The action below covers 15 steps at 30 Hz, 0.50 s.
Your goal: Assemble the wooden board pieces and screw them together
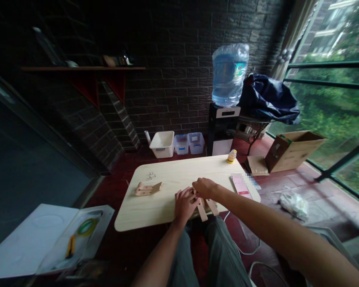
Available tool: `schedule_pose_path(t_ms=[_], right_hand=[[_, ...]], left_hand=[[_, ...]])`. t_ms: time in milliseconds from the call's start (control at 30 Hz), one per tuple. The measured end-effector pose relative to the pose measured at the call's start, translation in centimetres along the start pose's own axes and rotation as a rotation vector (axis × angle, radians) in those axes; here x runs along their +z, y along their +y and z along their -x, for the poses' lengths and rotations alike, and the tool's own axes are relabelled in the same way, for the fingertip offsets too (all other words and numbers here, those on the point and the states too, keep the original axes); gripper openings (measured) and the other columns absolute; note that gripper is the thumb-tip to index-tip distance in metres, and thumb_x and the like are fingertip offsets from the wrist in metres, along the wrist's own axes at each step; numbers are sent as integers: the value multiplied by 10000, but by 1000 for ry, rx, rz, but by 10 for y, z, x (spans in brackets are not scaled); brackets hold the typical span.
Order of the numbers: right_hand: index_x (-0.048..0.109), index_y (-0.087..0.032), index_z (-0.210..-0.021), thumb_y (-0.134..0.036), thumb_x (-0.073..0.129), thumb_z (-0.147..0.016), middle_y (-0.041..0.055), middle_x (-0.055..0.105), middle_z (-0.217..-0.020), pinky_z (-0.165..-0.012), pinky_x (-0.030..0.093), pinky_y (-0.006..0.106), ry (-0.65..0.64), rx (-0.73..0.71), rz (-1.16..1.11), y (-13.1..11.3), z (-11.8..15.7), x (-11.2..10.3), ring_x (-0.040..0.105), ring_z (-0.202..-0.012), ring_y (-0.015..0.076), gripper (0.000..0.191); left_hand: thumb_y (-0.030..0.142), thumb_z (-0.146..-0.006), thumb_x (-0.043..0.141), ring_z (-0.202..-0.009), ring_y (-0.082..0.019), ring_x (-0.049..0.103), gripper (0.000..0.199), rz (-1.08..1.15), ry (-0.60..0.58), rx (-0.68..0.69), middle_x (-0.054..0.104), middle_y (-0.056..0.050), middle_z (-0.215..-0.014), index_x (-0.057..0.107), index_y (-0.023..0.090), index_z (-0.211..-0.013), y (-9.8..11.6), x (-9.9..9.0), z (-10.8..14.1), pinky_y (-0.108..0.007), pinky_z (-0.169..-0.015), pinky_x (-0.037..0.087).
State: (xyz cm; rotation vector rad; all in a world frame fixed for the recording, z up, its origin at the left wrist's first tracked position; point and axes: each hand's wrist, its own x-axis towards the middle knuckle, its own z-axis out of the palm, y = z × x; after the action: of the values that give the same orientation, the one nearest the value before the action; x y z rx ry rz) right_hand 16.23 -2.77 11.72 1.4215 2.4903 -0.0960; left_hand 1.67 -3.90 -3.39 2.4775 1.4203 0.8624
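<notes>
At the near edge of the pale table [167,172] lies a wooden piece with two slats [202,211] that stick out toward my lap. My left hand [185,205] rests on its left side, fingers spread. Over its far end my right hand [204,187] is closed, with the fingertips pointing down; what they pinch is hidden. A second wooden assembly [148,189] sits on the left part of the table, and small metal pieces [152,175] lie behind it.
A yellow bottle [231,156] stands at the table's back right corner, with a pink sheet [241,185] nearer. Beyond the table are a white bin [162,144], clear bins [196,143], a water dispenser [224,127] and a cardboard box [290,151]. An open case [86,231] lies at left.
</notes>
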Motion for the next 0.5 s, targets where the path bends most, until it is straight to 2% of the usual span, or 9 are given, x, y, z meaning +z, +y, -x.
schedule_pose_path(t_ms=[133,233,367,500], right_hand=[[702,-83,-1136,-252,614,-923,203,753,-1115,-793,606,360,-24,57,-41,-7,4,-4,741,-1025,301,285],[672,-106,-1206,-251,663,-885,194,752,-1130,-775,612,389,-2,23,-41,-11,9,-7,744,-1014,308,352],[714,-129,-1091,-162,645,-892,162,773,-1076,-775,615,386,-32,-61,18,-14,7,-7,754,-992,295,213],[724,-128,-1066,-178,620,-922,151,782,-1033,-755,617,374,-32,-69,23,-8,0,-3,761,-966,294,185]], left_hand=[[305,-859,710,-1305,-254,563,181,5,5,-3,716,-5,-1282,747,358,-1028,1,0,1,-508,-1156,332],[297,-829,741,-1281,-258,578,168,3,11,-4,731,-16,-1241,751,340,-992,2,1,2,-493,-1152,347],[290,-830,738,-1254,-256,593,75,1,17,-9,757,-18,-1151,749,315,-900,2,2,2,-485,-1159,347],[303,-846,724,-1265,-256,589,93,3,25,-13,744,-15,-1203,753,327,-931,3,1,3,-500,-1161,347]])
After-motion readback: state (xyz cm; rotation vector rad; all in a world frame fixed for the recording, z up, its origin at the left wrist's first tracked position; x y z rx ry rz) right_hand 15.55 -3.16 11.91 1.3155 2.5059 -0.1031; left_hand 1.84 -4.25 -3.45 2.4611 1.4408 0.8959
